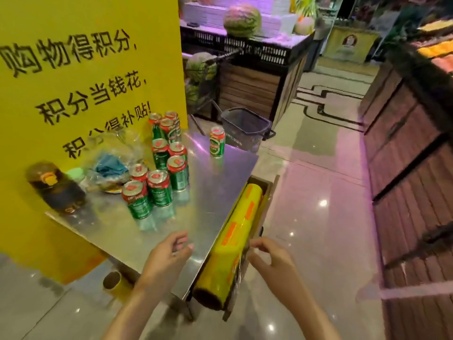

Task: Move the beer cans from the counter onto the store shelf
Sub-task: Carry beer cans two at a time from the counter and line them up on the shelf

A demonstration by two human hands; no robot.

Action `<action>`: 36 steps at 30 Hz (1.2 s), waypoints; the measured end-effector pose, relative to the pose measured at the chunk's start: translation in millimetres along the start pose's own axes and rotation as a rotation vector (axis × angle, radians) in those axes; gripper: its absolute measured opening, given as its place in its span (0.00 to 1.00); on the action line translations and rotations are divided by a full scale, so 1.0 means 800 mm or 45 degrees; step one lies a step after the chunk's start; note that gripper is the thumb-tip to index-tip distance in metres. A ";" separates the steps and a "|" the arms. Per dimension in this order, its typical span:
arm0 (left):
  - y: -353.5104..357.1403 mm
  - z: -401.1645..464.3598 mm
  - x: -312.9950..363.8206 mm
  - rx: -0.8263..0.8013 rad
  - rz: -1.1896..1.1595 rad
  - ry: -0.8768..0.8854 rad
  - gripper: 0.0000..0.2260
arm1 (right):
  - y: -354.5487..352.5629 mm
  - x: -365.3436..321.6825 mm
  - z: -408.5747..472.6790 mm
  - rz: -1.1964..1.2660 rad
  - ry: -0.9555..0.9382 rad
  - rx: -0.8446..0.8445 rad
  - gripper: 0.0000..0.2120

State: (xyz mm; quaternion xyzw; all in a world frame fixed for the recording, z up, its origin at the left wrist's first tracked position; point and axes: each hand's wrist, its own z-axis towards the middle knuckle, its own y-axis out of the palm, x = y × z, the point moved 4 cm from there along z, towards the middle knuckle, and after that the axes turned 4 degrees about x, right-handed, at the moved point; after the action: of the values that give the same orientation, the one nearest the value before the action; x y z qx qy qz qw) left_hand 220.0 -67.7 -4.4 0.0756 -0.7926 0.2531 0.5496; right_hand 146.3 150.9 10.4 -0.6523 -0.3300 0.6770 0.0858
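Several green beer cans with red tops (pixel 159 187) stand grouped on the steel counter (pixel 215 192), some stacked near the yellow wall. One single can (pixel 217 141) stands apart at the counter's far edge. My left hand (pixel 169 251) hovers over the counter's near end with loosely curled fingers and holds nothing. My right hand (pixel 269 256) hangs beside the roll of yellow cling film (pixel 230 244), fingers loosely curled, empty. Both hands are well short of the cans.
A dark bottle with an orange cap (pixel 55 186) and a plastic bag with a blue cloth (pixel 110 163) sit left of the cans. A grey shopping basket (pixel 246 128) stands beyond the counter. Wooden produce stands (pixel 411 168) line the tiled aisle on the right.
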 end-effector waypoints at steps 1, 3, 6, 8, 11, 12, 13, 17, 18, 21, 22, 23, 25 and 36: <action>0.003 0.006 0.003 -0.010 -0.019 -0.017 0.19 | 0.000 0.001 0.011 -0.011 -0.007 -0.015 0.07; 0.005 0.019 0.004 0.027 -0.067 -0.049 0.23 | 0.006 0.000 0.039 -0.056 -0.042 -0.082 0.08; -0.006 0.040 0.002 0.144 -0.167 -0.114 0.13 | 0.024 -0.003 0.086 -0.050 -0.044 -0.224 0.10; -0.017 0.054 -0.006 0.285 -0.168 -0.151 0.09 | 0.041 -0.005 0.121 -0.055 -0.048 -0.318 0.10; -0.031 0.068 -0.010 0.446 -0.130 -0.154 0.10 | 0.066 -0.013 0.174 -0.041 -0.047 -0.437 0.13; -0.034 0.073 -0.013 0.477 -0.102 -0.166 0.09 | 0.073 -0.017 0.192 -0.015 -0.038 -0.463 0.15; -0.036 0.081 -0.013 0.517 -0.100 -0.195 0.10 | 0.082 -0.020 0.210 0.007 -0.032 -0.491 0.17; -0.031 0.120 -0.004 0.681 -0.188 -0.269 0.12 | 0.113 -0.036 0.278 0.046 -0.043 -0.612 0.26; -0.027 0.133 -0.002 0.720 -0.206 -0.290 0.14 | 0.120 -0.040 0.295 0.049 -0.054 -0.623 0.28; -0.016 0.175 0.005 0.867 -0.212 -0.331 0.23 | 0.141 -0.054 0.340 0.068 -0.098 -0.652 0.32; -0.014 0.188 0.005 0.931 -0.190 -0.317 0.24 | 0.148 -0.058 0.354 0.073 -0.120 -0.671 0.32; -0.011 0.200 0.006 0.997 -0.163 -0.290 0.26 | 0.155 -0.062 0.367 0.074 -0.155 -0.688 0.32; -0.006 0.218 0.007 1.117 -0.135 -0.238 0.31 | 0.170 -0.069 0.389 0.067 -0.226 -0.722 0.28; 0.020 0.256 0.013 1.575 0.090 -0.438 0.32 | 0.239 -0.065 0.425 0.208 -0.263 -0.740 0.25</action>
State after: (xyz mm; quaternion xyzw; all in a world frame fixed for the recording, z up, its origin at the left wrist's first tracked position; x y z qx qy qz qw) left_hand 39.3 -151.6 -54.7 0.3920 -0.5789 0.6658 0.2607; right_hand -105.9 -138.0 -76.5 -0.6018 -0.4629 0.6216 -0.1927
